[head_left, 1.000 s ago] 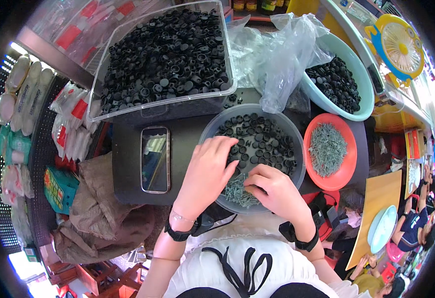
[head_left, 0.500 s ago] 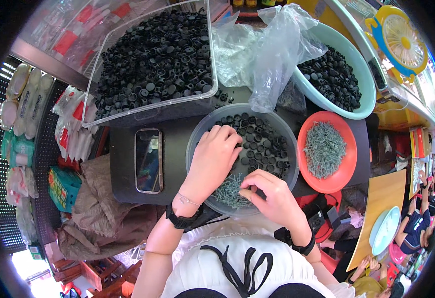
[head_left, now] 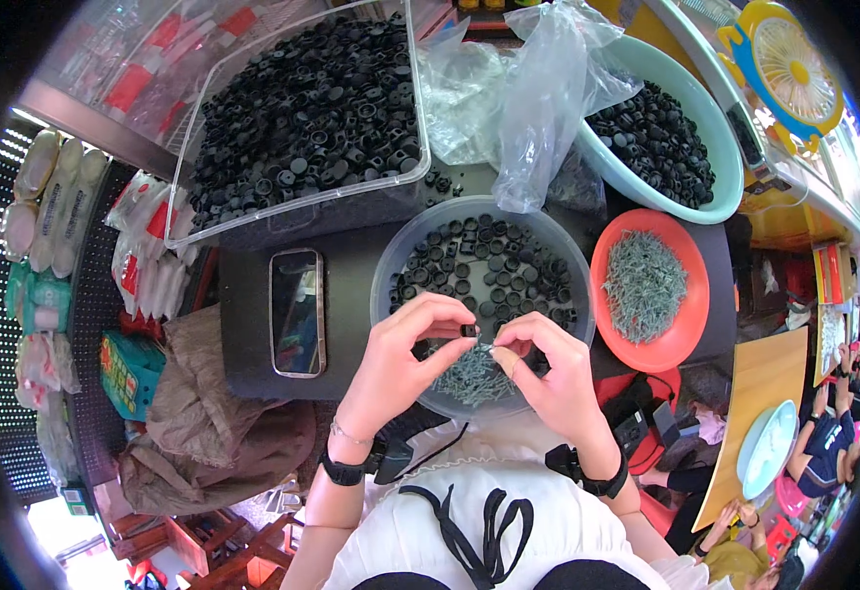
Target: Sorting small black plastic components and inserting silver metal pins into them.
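My left hand (head_left: 401, 356) pinches a small black plastic cap (head_left: 468, 330) between thumb and fingers. Facing it, my right hand (head_left: 556, 379) closes its fingertips on a small metal screw (head_left: 487, 346), close to the cap. Both hands are over the near part of a round translucent bowl (head_left: 381, 285). Black caps (head_left: 514, 264) lie spread across the bowl's far side, and a heap of grey screws (head_left: 471, 382) sits at its near side, partly hidden by my hands. To the right, an orange-red dish (head_left: 649, 356) is filled with more screws (head_left: 644, 285).
A large clear bin (head_left: 418, 93) of black parts stands back left. A light-blue basin (head_left: 731, 147) with black caps and a plastic bag (head_left: 540, 128) are back right. A phone (head_left: 297, 315) lies left of the bowl. Another person (head_left: 823, 447) works far right.
My left hand has come back from the caps toward me with one cap. My right hand has lifted from the screw heap with a screw, and the two hands have drawn together.
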Action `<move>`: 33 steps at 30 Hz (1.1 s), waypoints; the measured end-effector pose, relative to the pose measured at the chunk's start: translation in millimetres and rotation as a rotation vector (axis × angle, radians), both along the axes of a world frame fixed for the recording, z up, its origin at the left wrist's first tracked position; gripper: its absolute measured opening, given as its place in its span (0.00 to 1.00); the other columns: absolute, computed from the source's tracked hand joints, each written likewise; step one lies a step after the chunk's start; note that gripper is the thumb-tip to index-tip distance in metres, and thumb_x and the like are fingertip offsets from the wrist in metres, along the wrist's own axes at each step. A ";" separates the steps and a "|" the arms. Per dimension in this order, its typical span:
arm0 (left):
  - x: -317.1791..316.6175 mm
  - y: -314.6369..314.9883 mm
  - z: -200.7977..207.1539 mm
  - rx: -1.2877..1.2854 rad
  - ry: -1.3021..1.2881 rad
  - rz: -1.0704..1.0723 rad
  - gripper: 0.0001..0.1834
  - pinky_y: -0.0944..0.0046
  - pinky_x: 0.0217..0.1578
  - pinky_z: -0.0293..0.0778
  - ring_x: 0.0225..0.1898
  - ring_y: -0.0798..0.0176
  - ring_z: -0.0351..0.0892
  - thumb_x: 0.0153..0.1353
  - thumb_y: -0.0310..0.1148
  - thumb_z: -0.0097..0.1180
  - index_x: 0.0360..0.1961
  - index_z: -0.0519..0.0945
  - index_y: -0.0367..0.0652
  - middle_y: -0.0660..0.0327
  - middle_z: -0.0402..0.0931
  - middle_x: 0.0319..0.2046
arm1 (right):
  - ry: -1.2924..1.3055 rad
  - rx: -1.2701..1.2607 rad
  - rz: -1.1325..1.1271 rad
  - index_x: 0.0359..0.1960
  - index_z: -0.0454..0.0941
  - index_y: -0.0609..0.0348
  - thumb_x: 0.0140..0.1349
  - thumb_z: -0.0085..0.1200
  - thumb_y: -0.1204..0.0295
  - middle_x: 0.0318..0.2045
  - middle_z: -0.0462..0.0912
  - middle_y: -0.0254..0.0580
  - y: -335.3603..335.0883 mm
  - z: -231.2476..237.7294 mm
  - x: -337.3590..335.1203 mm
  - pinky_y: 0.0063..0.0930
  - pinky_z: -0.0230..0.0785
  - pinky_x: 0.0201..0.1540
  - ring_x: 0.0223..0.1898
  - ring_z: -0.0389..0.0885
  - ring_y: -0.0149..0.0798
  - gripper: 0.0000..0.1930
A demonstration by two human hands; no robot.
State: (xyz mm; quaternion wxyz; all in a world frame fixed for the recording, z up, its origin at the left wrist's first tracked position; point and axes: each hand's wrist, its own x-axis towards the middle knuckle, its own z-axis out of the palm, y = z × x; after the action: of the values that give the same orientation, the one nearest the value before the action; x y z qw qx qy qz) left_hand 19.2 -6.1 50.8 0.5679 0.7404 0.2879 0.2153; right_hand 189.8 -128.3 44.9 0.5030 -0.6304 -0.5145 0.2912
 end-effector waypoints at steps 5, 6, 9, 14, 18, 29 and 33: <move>-6.7 -8.8 -2.7 -0.181 -0.035 0.000 0.14 0.62 0.55 0.80 0.51 0.61 0.85 0.62 0.16 0.64 0.49 0.80 0.33 0.54 0.82 0.51 | 0.071 0.035 -0.032 0.41 0.80 0.65 0.61 0.63 0.83 0.36 0.83 0.42 0.6 -5.1 -9.8 0.26 0.75 0.40 0.34 0.82 0.34 0.08; -7.1 -10.1 -2.1 -0.171 -0.014 -0.004 0.14 0.62 0.56 0.80 0.50 0.62 0.85 0.62 0.16 0.64 0.49 0.80 0.33 0.54 0.83 0.49 | 0.091 0.052 -0.049 0.41 0.81 0.65 0.61 0.63 0.83 0.37 0.83 0.42 0.8 -6.2 -12.2 0.26 0.75 0.40 0.34 0.82 0.34 0.08; -8.5 -12.4 -3.1 -0.131 -0.076 0.020 0.15 0.63 0.55 0.81 0.50 0.63 0.86 0.62 0.17 0.65 0.50 0.80 0.33 0.55 0.84 0.47 | 0.054 0.109 -0.078 0.42 0.81 0.64 0.61 0.62 0.85 0.38 0.83 0.43 1.5 -7.0 -18.4 0.26 0.76 0.40 0.35 0.83 0.34 0.09; -13.6 -13.2 -4.9 -0.088 -0.036 0.014 0.14 0.64 0.53 0.81 0.49 0.64 0.85 0.62 0.18 0.66 0.49 0.81 0.34 0.56 0.84 0.48 | 0.000 0.132 -0.105 0.42 0.81 0.64 0.60 0.62 0.85 0.39 0.83 0.43 0.0 -1.9 -26.7 0.26 0.76 0.42 0.37 0.84 0.35 0.10; -13.8 -14.7 -3.2 0.015 -0.053 0.037 0.12 0.66 0.51 0.81 0.48 0.66 0.84 0.61 0.18 0.65 0.47 0.83 0.35 0.57 0.83 0.47 | -0.090 0.183 -0.126 0.43 0.81 0.64 0.58 0.62 0.86 0.40 0.84 0.44 0.7 -5.9 -27.2 0.27 0.77 0.43 0.40 0.85 0.36 0.11; -7.7 -18.8 4.1 0.187 -0.054 0.023 0.13 0.64 0.43 0.79 0.40 0.62 0.83 0.58 0.22 0.68 0.44 0.82 0.37 0.58 0.81 0.40 | 0.236 0.124 -0.121 0.43 0.82 0.66 0.59 0.58 0.88 0.43 0.82 0.44 -1.4 -12.1 -29.8 0.27 0.81 0.48 0.44 0.86 0.35 0.11; -3.7 -22.1 3.8 0.245 -0.021 0.042 0.12 0.64 0.41 0.78 0.38 0.61 0.82 0.55 0.20 0.68 0.41 0.82 0.37 0.58 0.79 0.37 | 0.264 0.119 -0.090 0.45 0.83 0.67 0.61 0.58 0.88 0.44 0.82 0.44 -1.4 -14.9 -28.3 0.27 0.81 0.48 0.44 0.85 0.34 0.12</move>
State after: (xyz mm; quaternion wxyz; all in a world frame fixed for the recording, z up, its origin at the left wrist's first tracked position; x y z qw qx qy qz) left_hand 15.6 -28.2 54.7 0.4715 0.7958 0.2688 0.2684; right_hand 161.6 -129.7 30.0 0.6153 -0.5783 -0.4314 0.3176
